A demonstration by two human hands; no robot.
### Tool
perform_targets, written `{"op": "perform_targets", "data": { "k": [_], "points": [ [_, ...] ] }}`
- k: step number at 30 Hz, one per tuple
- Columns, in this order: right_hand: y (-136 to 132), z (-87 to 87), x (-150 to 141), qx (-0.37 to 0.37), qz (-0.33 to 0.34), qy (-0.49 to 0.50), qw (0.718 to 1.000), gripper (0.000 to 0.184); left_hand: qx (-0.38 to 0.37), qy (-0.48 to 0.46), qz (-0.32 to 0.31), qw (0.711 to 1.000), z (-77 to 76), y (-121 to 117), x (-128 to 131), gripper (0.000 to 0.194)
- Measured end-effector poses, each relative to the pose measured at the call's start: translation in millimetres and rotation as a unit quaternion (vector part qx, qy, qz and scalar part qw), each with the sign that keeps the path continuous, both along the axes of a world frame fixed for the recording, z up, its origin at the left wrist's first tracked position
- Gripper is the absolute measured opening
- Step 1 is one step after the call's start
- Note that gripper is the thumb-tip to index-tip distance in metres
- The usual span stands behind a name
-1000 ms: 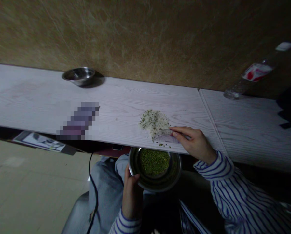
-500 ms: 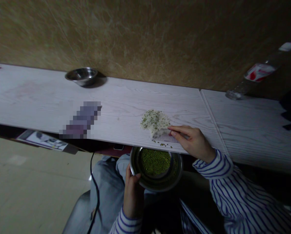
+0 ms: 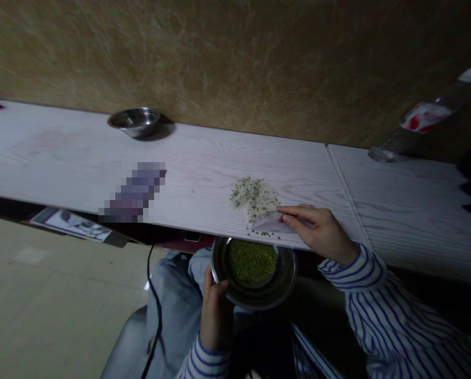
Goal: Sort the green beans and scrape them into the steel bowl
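Observation:
Below the table's front edge, my left hand (image 3: 216, 305) is closed on the left rim of a steel bowl (image 3: 293, 273). Green mung beans (image 3: 252, 260) cover much of the bowl's bottom. My right hand (image 3: 318, 229) pinches a thin, clear plastic piece with a curved edge (image 3: 269, 222), tilted against the tabletop; its exact kind is unclear. Just beyond it lies a pile of white rice grains (image 3: 255, 193) with green beans mixed in. Several loose beans (image 3: 265, 233) lie between the plastic piece and the table edge.
A smaller steel bowl (image 3: 135, 123) stands near the wall on the left of the white table (image 3: 204, 158). A blurred-out flat object (image 3: 136, 192) lies at the front left. At the right stands a clear bottle (image 3: 421, 118). A black cable (image 3: 156, 300) hangs below.
My right hand and the plastic piece appear slightly farther right, but the whole view has shifted a little as well. My left hand still holds the bowl in the same place.

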State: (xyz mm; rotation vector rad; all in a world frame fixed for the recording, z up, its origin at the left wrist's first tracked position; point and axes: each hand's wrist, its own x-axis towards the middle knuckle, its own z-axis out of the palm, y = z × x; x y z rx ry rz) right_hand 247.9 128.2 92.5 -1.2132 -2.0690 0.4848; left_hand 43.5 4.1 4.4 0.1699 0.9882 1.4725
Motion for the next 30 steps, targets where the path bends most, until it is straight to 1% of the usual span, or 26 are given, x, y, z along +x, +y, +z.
{"op": "perform_targets", "data": {
  "k": [2, 5, 8, 12, 17, 20, 26, 30],
  "points": [
    [0.1, 0.0, -1.3, -0.003, 0.003, 0.001, 1.0, 0.025, 0.007, 0.01, 0.001, 1.0, -2.4, 0.1, -0.8, 0.057],
    [0.8, -0.7, -3.9, -0.007, 0.01, 0.006, 1.0, 0.025, 0.017, 0.008, -0.003, 1.0, -6.3, -0.1, -2.0, 0.061],
    [2.8, -2.6, -5.2, -0.01, -0.002, 0.008, 1.0, 0.025, 0.013, 0.002, -0.003, 1.0, -7.8, -0.6, -2.5, 0.064],
    [4.8, -3.5, -4.7, -0.012, -0.032, 0.004, 0.999, 0.026, 0.011, 0.005, -0.003, 1.0, -6.5, -1.3, -2.4, 0.062],
    [3.8, 0.3, -8.7, -0.018, -0.018, 0.012, 1.0, 0.026, 0.013, 0.003, -0.003, 1.0, -3.9, -1.1, -1.7, 0.061],
    [4.5, -0.3, -12.4, -0.02, -0.009, 0.01, 1.0, 0.026, 0.015, 0.003, 0.0, 1.0, -3.1, -1.1, -1.5, 0.059],
    [8.0, -3.1, -12.3, -0.014, -0.03, 0.019, 0.999, 0.025, 0.009, 0.011, 0.002, 1.0, -1.6, -1.0, -2.2, 0.062],
    [6.9, -1.6, -12.4, -0.013, -0.016, 0.02, 1.0, 0.026, 0.01, 0.009, -0.001, 1.0, 0.9, -0.9, -2.3, 0.061]
  ]
}}
